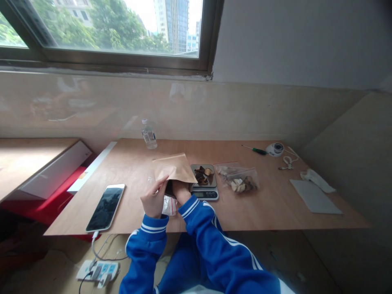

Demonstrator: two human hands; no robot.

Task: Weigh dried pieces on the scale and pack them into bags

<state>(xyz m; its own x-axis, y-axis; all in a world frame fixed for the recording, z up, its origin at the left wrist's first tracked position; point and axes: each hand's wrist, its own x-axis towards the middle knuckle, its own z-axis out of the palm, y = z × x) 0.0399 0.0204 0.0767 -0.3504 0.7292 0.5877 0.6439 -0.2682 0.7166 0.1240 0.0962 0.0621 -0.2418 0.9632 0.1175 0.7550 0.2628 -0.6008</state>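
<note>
My left hand (154, 198) pinches the edge of a brown paper bag (174, 166) at its mouth, which faces me. Inside that mouth is my right hand (181, 192); its fingers are hidden by the bag, so I cannot see what they hold. Just right of the bag stands a small digital scale (211, 193) with dark brown dried pieces (203, 174) on its plate. Under my hands lies a clear plastic bag (170, 205) with a red stripe. Further right, a clear zip bag (245, 181) contains pale and brown dried chunks.
A phone (105, 207) on a charging cable lies at the left, above a power strip (99, 271). A bottle (149, 134) stands at the back. Far right are a screwdriver (257, 150), a dome camera (275, 149) and a white sheet (315, 197).
</note>
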